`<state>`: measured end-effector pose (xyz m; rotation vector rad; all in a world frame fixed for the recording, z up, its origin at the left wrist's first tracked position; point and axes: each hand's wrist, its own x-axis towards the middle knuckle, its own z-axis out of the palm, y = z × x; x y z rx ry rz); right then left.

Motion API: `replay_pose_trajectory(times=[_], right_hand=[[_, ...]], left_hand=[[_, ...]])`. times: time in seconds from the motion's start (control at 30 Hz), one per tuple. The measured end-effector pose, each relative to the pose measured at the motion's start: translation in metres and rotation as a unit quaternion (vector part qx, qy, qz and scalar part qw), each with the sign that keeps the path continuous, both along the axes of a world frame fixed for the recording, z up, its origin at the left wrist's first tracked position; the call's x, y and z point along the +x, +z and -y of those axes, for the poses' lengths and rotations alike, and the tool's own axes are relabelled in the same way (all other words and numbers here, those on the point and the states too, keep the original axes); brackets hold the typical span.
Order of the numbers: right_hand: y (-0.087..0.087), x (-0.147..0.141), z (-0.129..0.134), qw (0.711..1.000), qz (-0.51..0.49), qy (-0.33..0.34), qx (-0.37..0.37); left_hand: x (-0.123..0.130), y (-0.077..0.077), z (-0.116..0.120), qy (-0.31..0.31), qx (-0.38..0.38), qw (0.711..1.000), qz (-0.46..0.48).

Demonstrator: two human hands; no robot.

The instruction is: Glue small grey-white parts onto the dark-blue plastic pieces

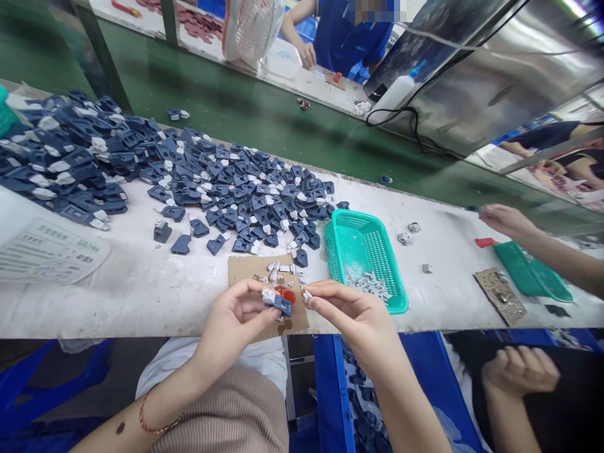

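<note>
My left hand (pixel 240 314) pinches a dark blue plastic part (pixel 282 304) with a white piece at its upper left end. Just to the right, my right hand (pixel 352 311) grips a small white piece (pixel 307 296) between thumb and fingertips, a short gap away from the blue part. Beneath both hands lies a cardboard sheet (pixel 241 267), which bears a red round cap (pixel 285 293) partly hidden by the left hand, along with several small white pieces (pixel 282 268). A green basket (pixel 399 286) with small white pieces inside stands right behind my right hand.
Many blue parts with white ends (pixel 245 189) are heaped across the table's left and middle. A white container (pixel 42 245) stands at left. At right, a co-worker's arm (pixel 547 242) reaches over another green basket (pixel 533 277). Blue crates (pixel 333 390) sit below the table edge.
</note>
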<state>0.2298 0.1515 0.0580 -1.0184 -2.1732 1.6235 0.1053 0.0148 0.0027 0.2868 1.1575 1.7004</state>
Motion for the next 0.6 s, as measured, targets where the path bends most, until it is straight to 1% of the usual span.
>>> replay_pose_trajectory(times=[0.1,0.2,0.27,0.37,0.5,0.6], right_hand=[[0.006,-0.001,0.003,0.999,-0.01,0.008,-0.03],[0.013,-0.005,0.008,0.999,-0.005,0.03,-0.021],[0.017,-0.006,0.011,0.999,0.004,0.041,-0.001],[0.02,-0.007,0.015,0.997,0.012,0.053,0.05],[0.022,-0.007,0.019,0.989,0.016,0.079,0.124],[0.023,-0.007,0.022,0.982,0.024,0.094,0.162]], left_hand=[[0.005,-0.001,-0.004,0.003,0.013,1.0,0.005],[0.008,0.001,-0.005,0.002,0.015,1.0,0.008],[0.009,0.003,-0.006,0.002,0.013,1.0,0.011],[0.01,0.004,-0.005,0.005,0.013,1.0,0.014],[0.011,0.004,-0.004,0.015,0.02,0.999,0.021],[0.012,0.005,-0.003,0.019,0.03,0.999,0.026]])
